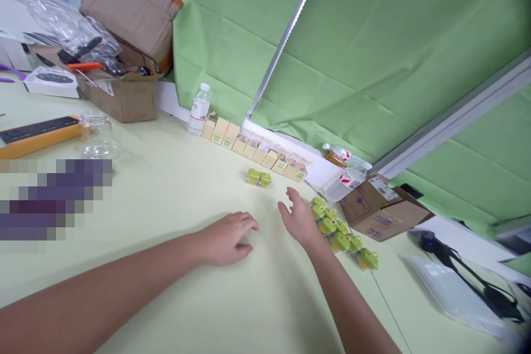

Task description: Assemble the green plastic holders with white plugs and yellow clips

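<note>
My left hand (226,239) rests low over the pale table, its fingers slightly curled, thumb apart, nothing in it. To its right, my right hand (299,220) reaches forward with fingers and thumb spread, also holding nothing. Just beyond both hands stand two small clear-sided items with green tops (259,178), side by side. A cluster of more such green-topped items (341,240), with small loops on top, sits right beside my right hand and forearm, which cover part of it. Behind, a row of small beige cardboard boxes (253,149) lines the wall; several have open tops.
A water bottle (199,110) stands at the row's left end. Plastic bottles (346,180) lie beside a cardboard box (384,207) at right. Left are a glass jar (98,138), a power strip (39,135) and an open carton (124,97). A clear plastic case (452,290) lies far right.
</note>
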### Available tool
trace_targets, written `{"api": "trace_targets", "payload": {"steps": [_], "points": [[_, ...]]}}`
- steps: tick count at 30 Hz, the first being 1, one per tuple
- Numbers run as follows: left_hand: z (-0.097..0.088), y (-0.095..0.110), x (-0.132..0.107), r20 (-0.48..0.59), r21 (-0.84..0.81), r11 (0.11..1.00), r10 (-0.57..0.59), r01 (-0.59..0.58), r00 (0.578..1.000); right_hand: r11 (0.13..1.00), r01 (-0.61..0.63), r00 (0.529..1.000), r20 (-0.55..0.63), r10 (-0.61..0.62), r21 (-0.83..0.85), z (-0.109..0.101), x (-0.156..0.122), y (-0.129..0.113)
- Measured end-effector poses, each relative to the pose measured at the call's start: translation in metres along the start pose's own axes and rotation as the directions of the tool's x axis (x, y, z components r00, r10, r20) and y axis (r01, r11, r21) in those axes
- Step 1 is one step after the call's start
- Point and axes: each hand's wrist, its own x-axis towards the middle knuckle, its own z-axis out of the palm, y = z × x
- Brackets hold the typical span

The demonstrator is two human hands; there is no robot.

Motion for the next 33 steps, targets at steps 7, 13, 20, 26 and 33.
{"api": "trace_targets", "payload": {"steps": [7, 13, 20, 26, 33], "points": [[-0.008, -0.005, 0.002, 0.025, -0.048, 0.999, -0.005, 0.006, 1.0, 0.995, 0.018, 0.99, 0.134, -0.032, 0.099, 0.032, 0.096, -0.002], [-0.01, -0.005, 0.004, 0.031, -0.038, 0.999, 0.005, -0.004, 0.999, 0.982, 0.021, 0.979, 0.194, -0.058, 0.189, 0.033, 0.086, 0.002], [-0.005, -0.011, 0.005, 0.013, -0.039, 0.999, 0.028, -0.028, 1.0, 0.956, 0.04, 0.973, 0.207, -0.104, 0.291, 0.028, 0.055, -0.009], [-0.006, -0.008, 0.004, -0.003, -0.078, 0.997, 0.014, -0.015, 1.0, 0.93, 0.072, 0.978, 0.157, -0.136, 0.359, 0.039, 0.059, -0.021], [-0.006, -0.025, 0.018, -0.347, -0.14, 0.979, -0.192, 0.151, 0.918, 0.922, 0.082, 0.984, 0.116, -0.135, 0.379, 0.041, 0.046, -0.043]]}}
